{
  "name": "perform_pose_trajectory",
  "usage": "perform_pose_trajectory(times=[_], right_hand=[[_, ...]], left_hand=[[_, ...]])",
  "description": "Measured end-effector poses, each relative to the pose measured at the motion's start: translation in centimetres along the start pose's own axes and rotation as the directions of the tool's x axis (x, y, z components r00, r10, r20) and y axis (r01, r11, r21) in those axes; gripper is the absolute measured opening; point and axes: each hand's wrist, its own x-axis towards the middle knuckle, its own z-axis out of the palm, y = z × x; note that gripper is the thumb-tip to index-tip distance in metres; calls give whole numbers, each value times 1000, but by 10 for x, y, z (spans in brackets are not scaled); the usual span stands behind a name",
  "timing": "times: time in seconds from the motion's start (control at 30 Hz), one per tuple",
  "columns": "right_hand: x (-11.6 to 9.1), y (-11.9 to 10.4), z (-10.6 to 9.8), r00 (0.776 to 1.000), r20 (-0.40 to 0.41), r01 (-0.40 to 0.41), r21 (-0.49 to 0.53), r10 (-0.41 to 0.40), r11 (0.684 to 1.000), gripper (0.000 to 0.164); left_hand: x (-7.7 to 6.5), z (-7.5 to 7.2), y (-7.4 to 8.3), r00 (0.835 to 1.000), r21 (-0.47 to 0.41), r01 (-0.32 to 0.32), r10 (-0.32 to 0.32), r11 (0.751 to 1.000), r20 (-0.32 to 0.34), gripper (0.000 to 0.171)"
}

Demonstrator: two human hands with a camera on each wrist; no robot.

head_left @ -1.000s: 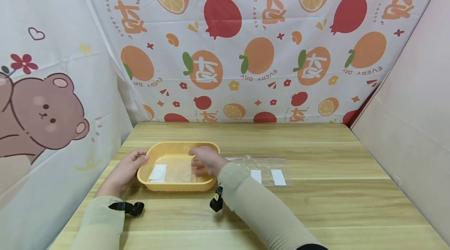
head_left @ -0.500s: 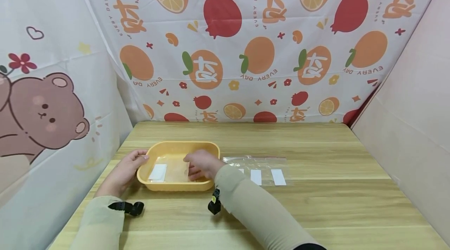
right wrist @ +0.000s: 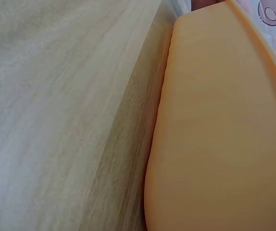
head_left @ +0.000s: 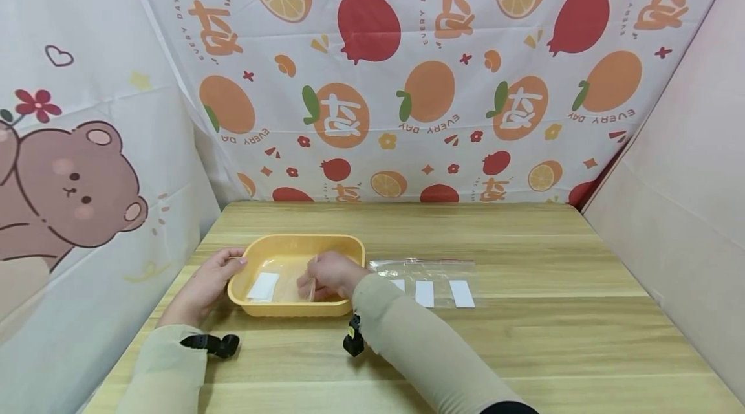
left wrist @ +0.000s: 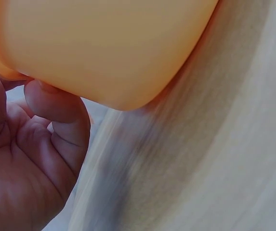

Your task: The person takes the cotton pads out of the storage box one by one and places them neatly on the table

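A yellow-orange plastic basin (head_left: 295,310) stands on the left part of the table. My left hand (head_left: 204,281) grips its left rim, and the left wrist view shows curled fingers (left wrist: 56,101) against the basin's outer wall. Inside lies a clear plastic bag (head_left: 286,279) with a white label (head_left: 264,286). My right hand (head_left: 332,273) reaches into the basin and pinches the bag's right edge, which stands up between thumb and fingers. The right wrist view holds mostly the basin's outer wall (right wrist: 219,125), with the right hand out of sight.
Several clear zip bags with white labels, one of them a labelled bag (head_left: 462,294), lie in a row on the wooden table (head_left: 524,349) right of the basin. My right forearm (head_left: 431,343) partly covers them. A fruit-print cloth (head_left: 384,97) hangs behind the table.
My right hand has shifted a little left inside the basin, and its fingers have closed on the bag's edge, which now stands raised. My left hand has stayed on the rim.
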Motion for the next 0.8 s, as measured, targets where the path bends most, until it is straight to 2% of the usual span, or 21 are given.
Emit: perform_pose_trajectory(times=[0.2,0.47,0.67,0.8], right_hand=[[2,-2,0,1000,-3,5,70,-5,998,40],[-5,-12,-2,999,-25,25,121,-22,992,34],[-19,-27,-9,999,0,47,69,-47,996,40],[-24,-32,-18,997,33,65,65,-67,996,38]], left_hand=[[0,1,1,1000,-5,0,0,1000,2,45],[-1,1,3,1000,4,-1,1,1000,-1,46],[-1,2,3,1000,-8,-12,12,1000,7,47],[-1,2,2,1000,-13,-4,4,1000,5,46]])
